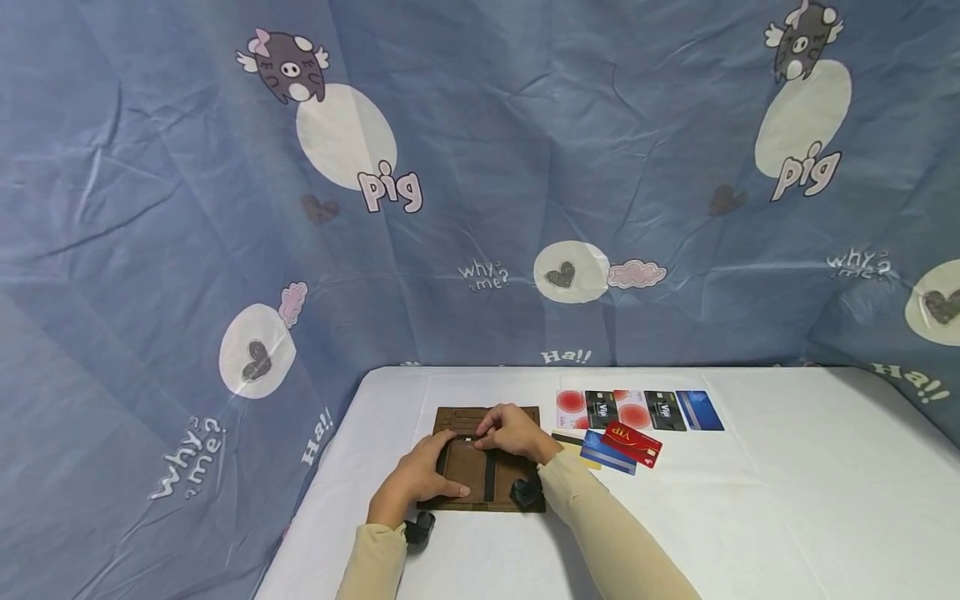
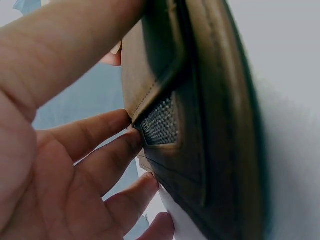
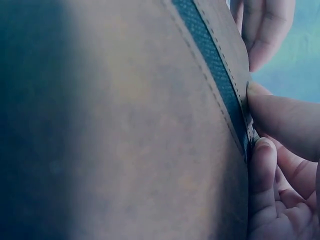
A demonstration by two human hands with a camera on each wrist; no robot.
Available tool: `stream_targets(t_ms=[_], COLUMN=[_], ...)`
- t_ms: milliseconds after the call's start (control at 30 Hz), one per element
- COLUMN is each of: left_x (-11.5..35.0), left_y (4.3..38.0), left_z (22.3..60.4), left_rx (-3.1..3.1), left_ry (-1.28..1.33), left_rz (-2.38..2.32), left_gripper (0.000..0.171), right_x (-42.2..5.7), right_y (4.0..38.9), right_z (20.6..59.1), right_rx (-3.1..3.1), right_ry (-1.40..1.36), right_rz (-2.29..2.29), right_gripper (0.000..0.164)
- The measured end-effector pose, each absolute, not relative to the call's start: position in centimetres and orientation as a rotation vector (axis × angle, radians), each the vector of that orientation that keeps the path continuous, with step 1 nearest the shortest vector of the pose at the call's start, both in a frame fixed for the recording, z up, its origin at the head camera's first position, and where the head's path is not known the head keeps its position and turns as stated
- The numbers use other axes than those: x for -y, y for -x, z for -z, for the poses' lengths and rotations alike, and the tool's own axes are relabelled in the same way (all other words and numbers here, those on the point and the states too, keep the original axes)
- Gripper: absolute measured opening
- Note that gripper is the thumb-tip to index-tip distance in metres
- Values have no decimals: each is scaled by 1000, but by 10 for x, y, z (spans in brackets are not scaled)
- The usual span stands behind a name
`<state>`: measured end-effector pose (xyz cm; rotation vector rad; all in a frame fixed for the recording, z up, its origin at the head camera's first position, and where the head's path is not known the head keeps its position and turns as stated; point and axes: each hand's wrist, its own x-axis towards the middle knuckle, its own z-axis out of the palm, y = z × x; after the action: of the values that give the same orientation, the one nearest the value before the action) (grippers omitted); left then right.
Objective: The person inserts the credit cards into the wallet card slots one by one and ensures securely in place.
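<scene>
A brown leather wallet (image 1: 465,475) lies spread on the white table, with dark strips between its pockets. My left hand (image 1: 422,473) spans its left half, thumb low on the leather and fingertips along the upper pocket edge. In the left wrist view, those fingers (image 2: 107,165) reach fairly straight to the wallet's edge, beside a woven dark patch. My right hand (image 1: 513,432) bends over the pocket mouth, where a dark card's edge (image 1: 467,437) shows with a pale spot. Thumb and finger of the right hand (image 3: 285,165) pinch at this pocket edge; most of the card is hidden.
Right of the wallet, several cards lie in a row, among them a black VIP card (image 1: 664,411) and a blue card (image 1: 700,410). Below the row, a red VIP card (image 1: 633,443) overlaps another blue card (image 1: 607,454) and a yellow card (image 1: 573,447). A patterned blue cloth (image 1: 480,183) hangs behind.
</scene>
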<state>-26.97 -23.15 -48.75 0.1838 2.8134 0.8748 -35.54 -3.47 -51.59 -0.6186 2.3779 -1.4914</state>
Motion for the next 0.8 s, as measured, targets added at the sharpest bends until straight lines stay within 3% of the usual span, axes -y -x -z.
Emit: stream_targets(t_ms=[333, 800], left_x=[231, 230], left_y=[267, 268], left_z=[486, 488], left_rx=[-2807, -2810], left_ry=[-196, -146], left_rz=[-882, -880], left_gripper=[96, 99], right_x=[30, -39], right_y=[355, 358], right_z=[510, 483], right_rx=[-2320, -2314], right_ry=[657, 569], right_rz=[1552, 1576], right_gripper=[20, 34])
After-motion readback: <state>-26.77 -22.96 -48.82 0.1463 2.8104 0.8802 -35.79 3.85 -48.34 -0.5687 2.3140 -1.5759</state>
